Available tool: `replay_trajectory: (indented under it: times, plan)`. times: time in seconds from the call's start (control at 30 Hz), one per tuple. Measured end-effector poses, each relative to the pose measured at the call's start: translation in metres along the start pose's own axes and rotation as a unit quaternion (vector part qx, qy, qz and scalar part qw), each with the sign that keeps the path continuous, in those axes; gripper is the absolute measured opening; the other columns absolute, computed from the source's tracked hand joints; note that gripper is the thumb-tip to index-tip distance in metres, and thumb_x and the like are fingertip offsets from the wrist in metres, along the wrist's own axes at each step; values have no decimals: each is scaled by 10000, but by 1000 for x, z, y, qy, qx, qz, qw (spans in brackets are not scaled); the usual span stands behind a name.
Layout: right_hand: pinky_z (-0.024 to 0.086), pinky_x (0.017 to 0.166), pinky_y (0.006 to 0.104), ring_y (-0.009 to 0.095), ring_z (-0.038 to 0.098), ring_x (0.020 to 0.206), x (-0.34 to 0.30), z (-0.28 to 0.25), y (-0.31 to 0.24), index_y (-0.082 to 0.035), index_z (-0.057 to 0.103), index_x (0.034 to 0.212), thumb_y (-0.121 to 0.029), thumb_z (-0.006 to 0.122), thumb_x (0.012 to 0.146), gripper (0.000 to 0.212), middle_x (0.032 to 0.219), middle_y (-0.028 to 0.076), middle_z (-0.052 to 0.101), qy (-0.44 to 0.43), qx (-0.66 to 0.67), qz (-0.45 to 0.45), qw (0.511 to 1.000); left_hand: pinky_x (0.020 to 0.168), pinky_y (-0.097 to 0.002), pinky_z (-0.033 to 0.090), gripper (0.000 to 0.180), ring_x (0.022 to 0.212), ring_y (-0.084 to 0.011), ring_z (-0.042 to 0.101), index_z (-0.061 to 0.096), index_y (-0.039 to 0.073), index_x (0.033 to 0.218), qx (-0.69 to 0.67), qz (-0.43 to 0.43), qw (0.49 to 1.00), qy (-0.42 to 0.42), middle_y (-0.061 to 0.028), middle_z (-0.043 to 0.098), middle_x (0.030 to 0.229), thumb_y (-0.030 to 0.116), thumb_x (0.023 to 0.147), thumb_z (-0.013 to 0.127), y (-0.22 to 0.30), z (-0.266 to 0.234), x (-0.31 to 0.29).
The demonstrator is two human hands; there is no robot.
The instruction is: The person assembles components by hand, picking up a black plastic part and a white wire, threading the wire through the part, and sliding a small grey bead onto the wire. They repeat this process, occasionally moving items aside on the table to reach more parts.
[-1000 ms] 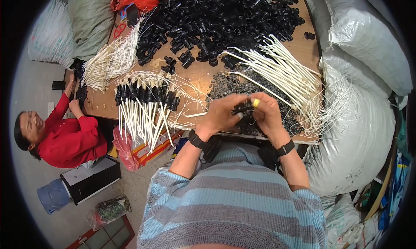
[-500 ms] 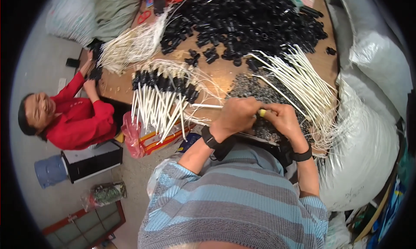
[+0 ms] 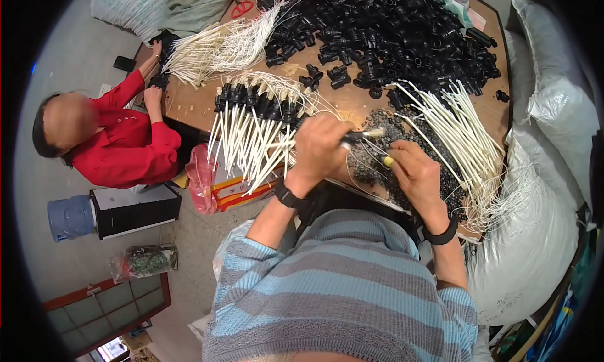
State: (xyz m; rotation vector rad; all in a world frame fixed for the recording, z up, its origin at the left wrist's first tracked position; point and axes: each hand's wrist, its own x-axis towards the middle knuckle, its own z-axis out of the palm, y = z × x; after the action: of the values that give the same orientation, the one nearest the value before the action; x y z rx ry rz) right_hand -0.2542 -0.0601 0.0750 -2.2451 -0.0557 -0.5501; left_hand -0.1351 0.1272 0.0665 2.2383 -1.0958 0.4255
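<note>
My left hand (image 3: 319,143) is closed around a black plastic fitting (image 3: 356,137) with a pale tip, one white sleeved tube sticking out behind the fist. Close by on the right, my right hand (image 3: 418,174) has its fingers bent and pinched, a yellow band (image 3: 387,161) around one digit. Thin wires run between the two hands; whether the right fingers grip a wire or a small part is hidden. Below them lies a spread of small dark pieces (image 3: 377,119). Left of my left hand rests a bundle of white tubes (image 3: 242,141) with black fittings on their ends.
Black plastic fittings (image 3: 390,34) heap across the far table (image 3: 296,79). More white tubes lie right (image 3: 459,135) and far left (image 3: 207,50). Red scissors (image 3: 241,9) lie at the back. White sacks (image 3: 528,236) crowd the right edge; a person in red (image 3: 126,135) works at left.
My hands have moved apart; the left has lifted and turned, so the black fitting now shows. The view has shifted a little, and the person in red still handles black parts.
</note>
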Motion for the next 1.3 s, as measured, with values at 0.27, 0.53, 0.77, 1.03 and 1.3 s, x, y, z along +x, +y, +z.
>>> replay_trajectory:
  times: [0.27,0.53,0.77,1.03,1.3]
  plan:
    - [456,685,237,120,596,803,-6,-24,18,17,676,946,-29,590,915,103,971,73,679,213,94,135,963,1000,-452,302,219,926,-232,553,685,99,857,147,-72,982,94,-43,625,821,96,643,637,-47,-56,-15]
    - [486,677,327,246,654,778,-17,9,-8,-20,695,863,-125,709,740,162,951,98,683,-134,29,-23,990,1055,-483,235,262,1000,-253,547,689,112,894,252,-156,948,118,-48,647,896,158,641,641,-88,-57,-18]
    - [504,711,346,314,646,814,-30,15,6,-19,678,953,-83,690,749,214,936,137,666,-135,41,104,984,1007,-483,275,572,1117,-289,484,597,120,1188,280,-201,929,135,-69,588,1135,232,640,720,-88,-50,-11]
    - [489,679,408,358,628,790,-31,-36,58,-49,680,890,-115,694,772,136,869,145,652,28,-235,194,952,848,-415,470,303,952,-348,589,707,61,991,26,-69,997,-8,-160,661,944,-24,729,582,-49,47,60]
    - [441,556,458,358,576,619,-32,-54,75,-43,562,798,-31,608,726,86,743,139,560,30,-322,112,940,771,-434,451,369,876,-354,556,732,152,990,38,-86,985,-145,-152,588,875,-43,707,600,-61,78,42]
